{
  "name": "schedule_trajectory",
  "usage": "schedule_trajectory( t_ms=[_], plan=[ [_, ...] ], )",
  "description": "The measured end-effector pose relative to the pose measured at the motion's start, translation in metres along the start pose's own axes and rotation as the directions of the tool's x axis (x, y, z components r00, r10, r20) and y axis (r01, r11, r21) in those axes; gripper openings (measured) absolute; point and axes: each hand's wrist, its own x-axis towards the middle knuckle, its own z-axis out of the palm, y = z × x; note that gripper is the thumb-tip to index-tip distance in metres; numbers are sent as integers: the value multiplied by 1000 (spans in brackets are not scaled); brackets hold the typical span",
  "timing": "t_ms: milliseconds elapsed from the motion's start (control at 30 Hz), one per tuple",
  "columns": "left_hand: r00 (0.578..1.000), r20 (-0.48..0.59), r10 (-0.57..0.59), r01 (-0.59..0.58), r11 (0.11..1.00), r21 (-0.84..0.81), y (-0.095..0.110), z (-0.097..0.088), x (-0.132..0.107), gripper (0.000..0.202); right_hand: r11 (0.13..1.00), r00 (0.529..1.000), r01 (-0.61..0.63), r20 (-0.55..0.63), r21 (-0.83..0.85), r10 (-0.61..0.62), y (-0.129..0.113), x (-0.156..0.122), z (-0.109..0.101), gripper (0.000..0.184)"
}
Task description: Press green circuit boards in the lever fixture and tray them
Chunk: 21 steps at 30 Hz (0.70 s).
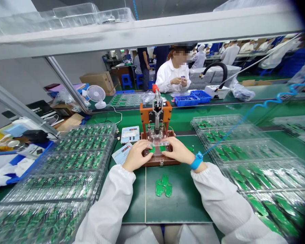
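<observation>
A toggle-clamp test fixture with an orange frame, a red-tipped lever and a brown base stands in front of me. Under its clear plate, my left hand has thumb and fingers closed about a green circuit board. From the other side my right hand, with a blue wrist strap, pinches at a second green circuit board. Both boards are partly hidden by fingers and plate. Closer to me, three loose green circuit boards lie together on the green mat.
Clear trays of boards line the left and right. A small meter box stands left of the fixture. The blue coiled cord runs from my strap. Across the bench, a co-worker sits behind blue bins.
</observation>
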Motion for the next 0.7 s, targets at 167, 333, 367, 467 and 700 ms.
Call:
schedule_trajectory(
  t_ms=[167,333,367,467,700],
  plan=[
    [1000,6,2,-2,1000,15,1,2,0,12,998,998,57,18,8,-57,3,4,-2,32],
    [1000,12,-19,19,1000,9,-2,5,0,10,995,996,84,-7,59,-84,2,1,-1,23],
    [1000,15,-21,21,1000,-1,-3,6,-1,10,993,996,87,-18,75,-86,2,-1,-1,21],
    [1000,4,-11,11,1000,6,-2,7,-9,14,989,993,78,-98,123,-66,4,-7,-3,14],
    [952,-204,227,-228,973,17,43,30,-45,26,977,852,24,-516,212,91,-12,28,-42,19]
  ],
)
